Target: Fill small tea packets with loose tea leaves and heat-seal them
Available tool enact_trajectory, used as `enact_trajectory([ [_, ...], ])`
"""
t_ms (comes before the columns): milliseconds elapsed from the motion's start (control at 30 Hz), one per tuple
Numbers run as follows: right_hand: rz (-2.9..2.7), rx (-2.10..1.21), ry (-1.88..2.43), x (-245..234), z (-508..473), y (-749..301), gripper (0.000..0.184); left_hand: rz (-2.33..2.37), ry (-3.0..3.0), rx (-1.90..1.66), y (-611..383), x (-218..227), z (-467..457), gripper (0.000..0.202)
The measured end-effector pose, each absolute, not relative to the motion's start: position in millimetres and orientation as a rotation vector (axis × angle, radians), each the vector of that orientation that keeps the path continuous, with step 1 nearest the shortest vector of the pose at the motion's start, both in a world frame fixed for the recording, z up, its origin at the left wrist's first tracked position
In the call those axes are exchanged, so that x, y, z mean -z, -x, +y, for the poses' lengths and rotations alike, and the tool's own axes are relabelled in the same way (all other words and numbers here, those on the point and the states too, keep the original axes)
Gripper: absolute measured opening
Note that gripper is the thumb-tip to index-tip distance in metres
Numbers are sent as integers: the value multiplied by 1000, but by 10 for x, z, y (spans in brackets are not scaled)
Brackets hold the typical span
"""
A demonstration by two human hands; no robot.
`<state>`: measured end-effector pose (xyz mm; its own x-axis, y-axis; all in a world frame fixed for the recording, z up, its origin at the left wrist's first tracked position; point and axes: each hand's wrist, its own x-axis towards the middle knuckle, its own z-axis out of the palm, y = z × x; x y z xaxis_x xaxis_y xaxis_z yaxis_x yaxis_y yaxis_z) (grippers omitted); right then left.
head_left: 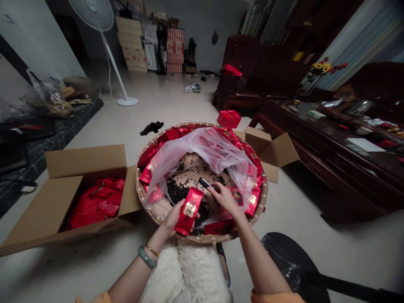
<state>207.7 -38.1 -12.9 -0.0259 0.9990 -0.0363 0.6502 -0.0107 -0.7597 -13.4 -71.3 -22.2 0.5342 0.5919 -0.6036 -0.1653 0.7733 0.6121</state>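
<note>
A round woven bamboo basket [139,198] sits in front of me, holding loose dark tea leaves [177,190] and a crumpled transparent plastic bag [202,153]. Many small red packets lie along its inner edge. My left hand [173,218] grips a red packet with a gold label [189,211] upright over the basket. My right hand [224,198] pinches a small black object [205,183] by one end, close to the top of that packet. The object's exact kind cannot be told.
An open cardboard box [75,202] of red packets stands left of the basket, and another open box [268,147] behind it on the right. A dark wooden table [315,139] runs along the right. A black-handled object [293,265] lies at lower right.
</note>
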Motion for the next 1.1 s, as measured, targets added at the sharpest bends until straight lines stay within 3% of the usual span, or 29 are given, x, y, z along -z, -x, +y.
enact_trajectory([
  [200,-1899,-503,2106,263,-409,-2174,46,915,-538,-466,135,215,-711,71],
  [333,-1943,-391,1969,249,-427,-2128,35,908,-534,-449,128,194,-708,71],
  [567,-1681,-813,1471,100,-441,-1684,24,973,-513,-472,74,58,-735,62],
  [833,-1561,-835,1378,111,-436,-1549,20,952,-510,-444,62,1,-749,61],
  [1100,-1356,-1059,1362,255,-471,-1704,22,968,-531,-454,65,38,-748,63],
])
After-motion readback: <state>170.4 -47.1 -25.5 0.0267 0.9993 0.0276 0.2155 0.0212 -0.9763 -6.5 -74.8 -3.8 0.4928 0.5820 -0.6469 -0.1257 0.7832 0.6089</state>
